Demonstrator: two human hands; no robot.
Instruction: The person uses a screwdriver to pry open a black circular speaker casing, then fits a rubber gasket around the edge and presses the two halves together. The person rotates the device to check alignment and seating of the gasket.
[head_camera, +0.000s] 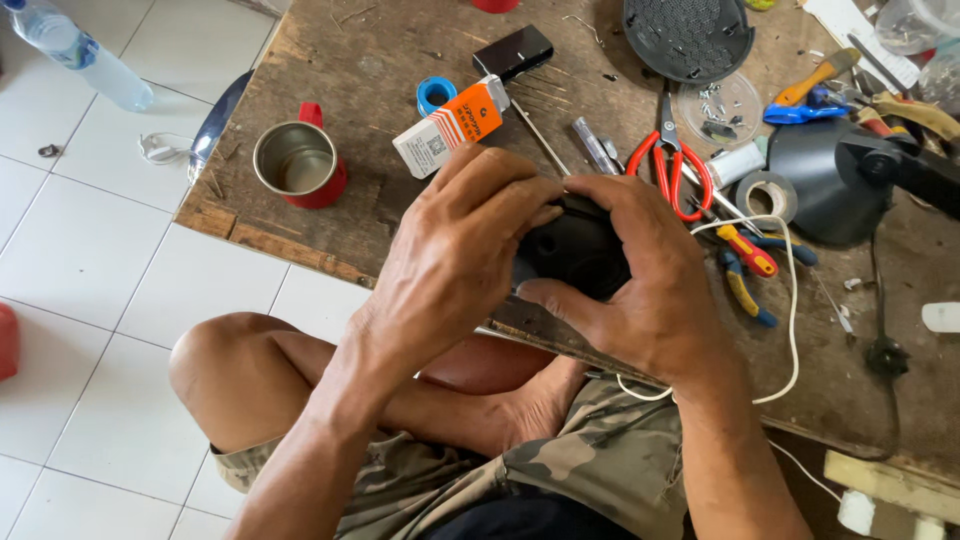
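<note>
1 low wooden table (330, 215), worn top, is the landmark; person sits cross-legged at its near edge on white tile floor (90, 300).

Both hands sit over the table's near edge, w/ 1 black rounded part (572, 250) between them. Left hand (455, 250) wraps over its left side and top, fingers curled tight on it. Right hand (650, 280) cups its right side, fingers bent over the top, thumb pressed under its lower edge. Most of the part is hidden by the fingers.

On the table, far right: 1 dark cone-shaped housing (815, 185) w/ a black arm. Far edge, centre: 1 round black grille (688, 35). Left part of table: 1 red metal mug (300, 165), open side up. Centre, just past the hands: 1 white-and-orange box (452, 125), lying tilted; 1 small black box (513, 52) beyond it; 1 blue tape roll (435, 93) touching the orange box's far side. Right of centre: 1 pair red-handled scissors (668, 160), 1 grey tape roll (767, 195), 1 clear round lid (718, 108) w/ small bits in it. 1 white cable (790, 300) loops from there over the near edge. 2 pliers-type tools w/ red/blue/yellow grips (750, 265) right of the hands; more hand tools at far right corner, count unclear.

Off the table, far left on floor: 1 clear plastic bottle (75, 55).
</note>
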